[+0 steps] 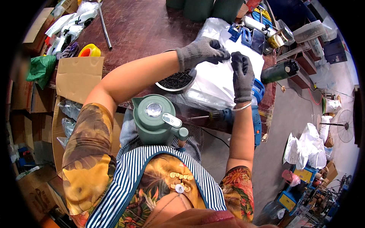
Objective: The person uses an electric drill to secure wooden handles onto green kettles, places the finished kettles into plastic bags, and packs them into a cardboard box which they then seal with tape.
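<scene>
My left hand (pixel 209 52) and my right hand (pixel 242 74), both in grey gloves, meet over a white stack of sheets or plastic bags (pixel 213 83), fingers closed in pinches. What lies between their fingertips is too small to make out. Left of the stack, partly under my left wrist, a round dish (pixel 175 81) holds dark screw-like pieces. A sage-green thermal jug (pixel 154 119) with a silver button stands in front of my lap. A blue power drill (pixel 255 125) lies by my right forearm, with a long bit pointing left.
Dark green cylinders (pixel 207 9) stand at the table's back. A flashlight-like dark green flask (pixel 277 72) lies at the right edge among tools. Cardboard (pixel 80 74), a yellow tape roll (pixel 89 50) and a metal rod (pixel 104 26) are on the left. A standing fan (pixel 344 125) is at far right.
</scene>
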### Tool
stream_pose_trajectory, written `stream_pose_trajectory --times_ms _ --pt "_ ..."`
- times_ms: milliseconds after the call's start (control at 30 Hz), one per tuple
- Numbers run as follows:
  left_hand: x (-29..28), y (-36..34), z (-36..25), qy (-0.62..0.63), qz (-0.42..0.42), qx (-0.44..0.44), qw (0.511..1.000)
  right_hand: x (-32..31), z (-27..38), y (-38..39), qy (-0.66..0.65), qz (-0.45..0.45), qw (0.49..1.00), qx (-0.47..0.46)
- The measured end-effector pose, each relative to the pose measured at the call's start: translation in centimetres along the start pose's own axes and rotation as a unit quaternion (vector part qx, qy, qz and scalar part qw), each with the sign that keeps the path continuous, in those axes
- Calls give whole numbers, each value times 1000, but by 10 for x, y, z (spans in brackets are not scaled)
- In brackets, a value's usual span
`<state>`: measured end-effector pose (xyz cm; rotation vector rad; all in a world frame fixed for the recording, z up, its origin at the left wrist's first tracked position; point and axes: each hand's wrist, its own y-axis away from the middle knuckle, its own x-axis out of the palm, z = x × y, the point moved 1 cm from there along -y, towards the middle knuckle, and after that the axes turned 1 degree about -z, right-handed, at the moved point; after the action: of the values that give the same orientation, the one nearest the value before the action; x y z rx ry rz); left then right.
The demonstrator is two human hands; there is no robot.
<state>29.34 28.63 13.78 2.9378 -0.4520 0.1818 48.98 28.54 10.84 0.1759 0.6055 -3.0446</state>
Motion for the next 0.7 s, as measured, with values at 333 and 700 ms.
stream_pose_trajectory --times_ms 333,700 --pt "-33 -52 15 -360 -260 107 890 -53 -35 -27 -517 -36 802 296" --pt "-112 198 14 -66 -102 119 985 2 92 106 -204 375 902 58"
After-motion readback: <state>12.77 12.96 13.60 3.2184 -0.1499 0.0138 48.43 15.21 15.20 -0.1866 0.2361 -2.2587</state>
